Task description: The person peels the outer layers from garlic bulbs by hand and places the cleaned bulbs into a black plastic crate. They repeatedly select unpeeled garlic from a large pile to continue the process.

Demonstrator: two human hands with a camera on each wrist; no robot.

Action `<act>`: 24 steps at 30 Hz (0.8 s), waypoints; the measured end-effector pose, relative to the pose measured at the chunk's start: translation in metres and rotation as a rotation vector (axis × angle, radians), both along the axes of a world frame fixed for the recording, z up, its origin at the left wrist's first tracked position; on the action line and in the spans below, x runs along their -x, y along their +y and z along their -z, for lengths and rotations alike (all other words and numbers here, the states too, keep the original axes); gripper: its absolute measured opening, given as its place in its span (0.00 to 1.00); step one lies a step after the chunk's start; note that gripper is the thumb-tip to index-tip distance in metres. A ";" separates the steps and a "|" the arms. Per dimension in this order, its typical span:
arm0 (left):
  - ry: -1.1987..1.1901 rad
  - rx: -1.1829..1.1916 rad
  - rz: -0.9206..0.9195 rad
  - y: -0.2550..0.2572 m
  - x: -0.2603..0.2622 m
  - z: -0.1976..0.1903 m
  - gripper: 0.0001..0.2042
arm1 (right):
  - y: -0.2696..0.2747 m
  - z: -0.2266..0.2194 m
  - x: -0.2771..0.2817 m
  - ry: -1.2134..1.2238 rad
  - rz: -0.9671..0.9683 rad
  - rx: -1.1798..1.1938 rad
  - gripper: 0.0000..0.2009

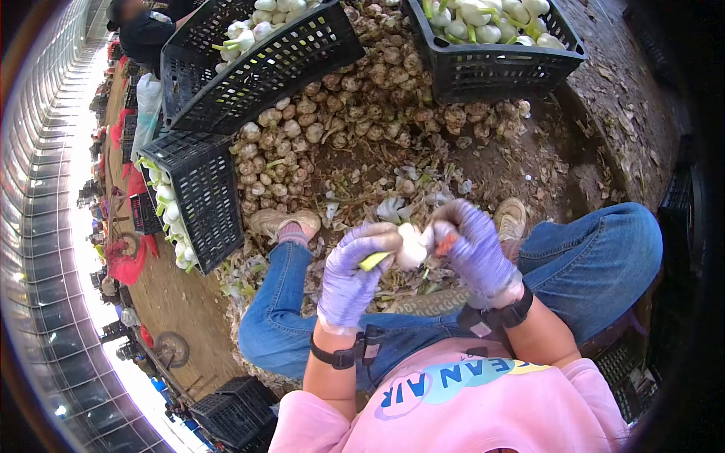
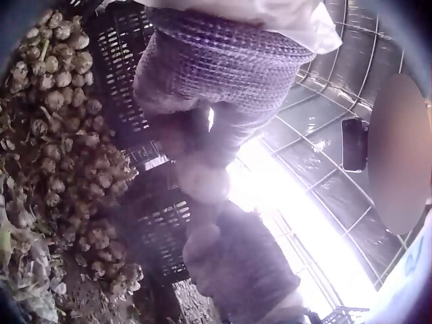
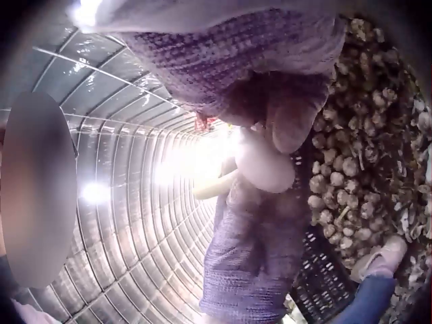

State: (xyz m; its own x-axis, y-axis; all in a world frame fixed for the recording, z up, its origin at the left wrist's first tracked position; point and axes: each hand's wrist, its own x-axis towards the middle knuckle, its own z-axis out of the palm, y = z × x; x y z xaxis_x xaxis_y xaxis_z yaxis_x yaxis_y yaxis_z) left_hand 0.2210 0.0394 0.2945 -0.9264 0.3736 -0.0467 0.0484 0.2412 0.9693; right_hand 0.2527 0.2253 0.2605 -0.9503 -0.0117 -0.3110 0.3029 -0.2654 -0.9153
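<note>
A white garlic bulb [image 1: 412,247] with a cut green stem [image 1: 374,261] is between the two purple-gloved hands. My left hand [image 1: 352,273] curls its fingers and thumb round the stem side. On the other side, the fingers of my right hand [image 1: 475,251] pinch at the bulb, with something small and red [image 1: 445,244] at them. In the right wrist view the smooth bulb [image 3: 264,162] shows beside the right thumb and fingertips, the left hand [image 3: 255,260] below it. The left wrist view shows the bulb [image 2: 202,181] dim and blurred.
Loose unpeeled garlic [image 1: 377,98] and scattered skins [image 1: 393,208] cover the ground ahead. Black crates of white bulbs stand at the left [image 1: 200,200], upper left [image 1: 276,72] and upper right [image 1: 506,72]. Both legs [image 1: 589,264] are bent around the work area.
</note>
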 end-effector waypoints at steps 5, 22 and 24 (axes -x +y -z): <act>-0.451 -0.641 -0.299 -0.009 -0.007 0.014 0.18 | 0.014 0.000 0.007 -0.101 0.217 0.438 0.08; -0.859 -0.846 -0.330 0.002 -0.009 0.053 0.23 | 0.004 -0.006 -0.005 -0.038 -0.046 0.511 0.11; -0.887 -0.836 -0.485 0.008 -0.006 0.054 0.22 | 0.006 -0.009 0.005 -0.001 0.289 0.803 0.10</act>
